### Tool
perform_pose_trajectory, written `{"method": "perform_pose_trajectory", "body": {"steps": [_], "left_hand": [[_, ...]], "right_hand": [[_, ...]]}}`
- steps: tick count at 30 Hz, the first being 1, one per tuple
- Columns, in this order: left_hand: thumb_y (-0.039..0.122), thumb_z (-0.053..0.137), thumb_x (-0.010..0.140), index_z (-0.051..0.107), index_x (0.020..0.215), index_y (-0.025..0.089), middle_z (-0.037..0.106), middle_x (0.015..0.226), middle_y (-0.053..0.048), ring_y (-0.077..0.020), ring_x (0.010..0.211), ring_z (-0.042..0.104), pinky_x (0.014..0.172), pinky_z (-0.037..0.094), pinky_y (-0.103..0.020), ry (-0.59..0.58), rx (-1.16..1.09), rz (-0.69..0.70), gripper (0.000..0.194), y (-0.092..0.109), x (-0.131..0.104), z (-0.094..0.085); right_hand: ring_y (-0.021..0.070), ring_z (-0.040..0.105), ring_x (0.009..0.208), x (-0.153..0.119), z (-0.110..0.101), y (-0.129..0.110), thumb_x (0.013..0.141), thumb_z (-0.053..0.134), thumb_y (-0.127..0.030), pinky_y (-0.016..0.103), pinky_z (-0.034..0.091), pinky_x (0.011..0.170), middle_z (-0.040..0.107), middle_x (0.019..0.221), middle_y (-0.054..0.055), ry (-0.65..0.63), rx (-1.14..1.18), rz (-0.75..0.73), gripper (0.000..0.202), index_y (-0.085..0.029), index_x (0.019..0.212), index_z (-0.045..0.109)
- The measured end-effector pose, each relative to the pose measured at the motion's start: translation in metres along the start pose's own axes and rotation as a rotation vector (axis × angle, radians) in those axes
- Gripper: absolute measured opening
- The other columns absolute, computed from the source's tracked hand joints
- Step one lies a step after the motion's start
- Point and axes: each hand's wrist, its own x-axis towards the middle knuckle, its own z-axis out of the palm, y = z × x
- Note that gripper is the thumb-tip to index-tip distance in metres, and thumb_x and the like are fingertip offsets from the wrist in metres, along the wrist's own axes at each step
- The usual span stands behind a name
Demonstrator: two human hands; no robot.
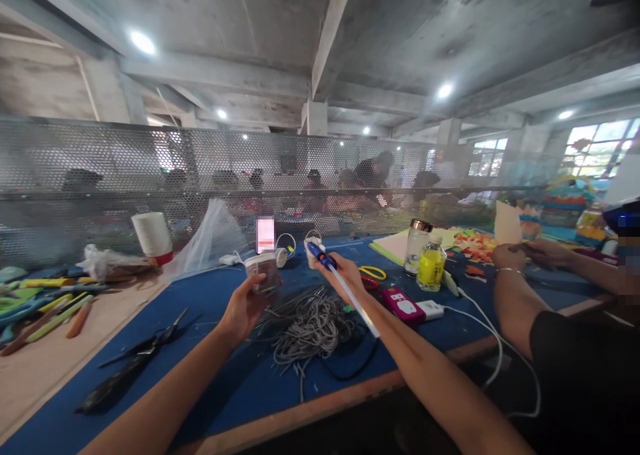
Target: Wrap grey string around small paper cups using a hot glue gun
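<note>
My left hand (243,305) is wrapped round a dark cup with a white rim (263,273), held above the blue table mat (210,328). My right hand (346,276) grips a blue hot glue gun (321,255). A long translucent glue stick (361,313) juts from its back, over my forearm. Just beyond the gun is a small whitish object (313,245) whose kind I cannot make out. Between my arms lies a tangled heap of grey cord (315,328). Behind the cup stands a phone (265,233) with a lit screen.
Black scissors or snips (145,355) lie at left, near stacked white paper cups (151,236) and several tools. Yellow-handled scissors (373,273), a magenta box (401,306), a glass jar (417,245) and a yellow-labelled bottle (432,265) are at right. A co-worker's hands (510,257) hold card.
</note>
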Motion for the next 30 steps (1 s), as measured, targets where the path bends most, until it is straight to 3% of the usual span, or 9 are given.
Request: {"method": "perform_pose_trajectory", "body": {"steps": [3,7,20,25,30], "left_hand": [[0.013,0.067,0.082,0.073,0.111,0.012,0.08,0.096,-0.011,-0.0233,0.085,0.078,0.078,0.064,-0.033,0.003,-0.008,0.016,0.03,0.001,-0.002,0.002],[0.009,0.064,0.083,0.073,0.107,0.011,0.08,0.091,-0.01,-0.0213,0.079,0.077,0.073,0.065,-0.031,-0.004,-0.005,0.009,0.026,0.002,-0.004,0.005],[0.002,0.068,0.084,0.076,0.095,0.01,0.079,0.093,-0.01,-0.0187,0.081,0.076,0.078,0.066,-0.029,-0.049,0.024,-0.023,0.016,-0.005,-0.005,0.005],[0.003,0.069,0.086,0.076,0.099,0.01,0.079,0.099,-0.012,-0.0192,0.086,0.076,0.08,0.065,-0.029,-0.085,0.05,-0.043,0.017,-0.004,-0.012,0.012],[0.011,0.077,0.085,0.076,0.102,0.012,0.078,0.101,-0.01,-0.0187,0.087,0.075,0.078,0.064,-0.027,-0.152,0.057,-0.022,0.017,-0.008,-0.008,0.008]], "right_hand": [[0.0272,0.073,0.097,0.01,-0.01,0.011,0.096,0.065,-0.038,0.032,0.051,0.083,0.077,0.102,0.01,0.006,-0.452,0.148,0.03,-0.018,0.119,0.066],[0.0291,0.07,0.117,0.018,-0.019,0.027,0.098,0.06,-0.029,0.033,0.051,0.095,0.068,0.13,0.02,-0.088,-0.712,0.283,0.042,-0.011,0.135,0.055],[0.0337,0.065,0.125,0.014,-0.026,0.059,0.099,0.044,-0.007,0.04,0.051,0.102,0.057,0.137,0.034,-0.246,-0.924,0.469,0.042,0.003,0.139,0.052],[0.035,0.064,0.126,0.012,-0.024,0.053,0.098,0.039,-0.004,0.045,0.053,0.099,0.057,0.136,0.034,-0.261,-0.986,0.501,0.045,0.001,0.14,0.053],[0.0381,0.059,0.129,0.007,-0.032,0.033,0.097,0.045,-0.007,0.054,0.047,0.105,0.058,0.135,0.032,-0.252,-1.038,0.422,0.043,-0.001,0.137,0.059]]}}
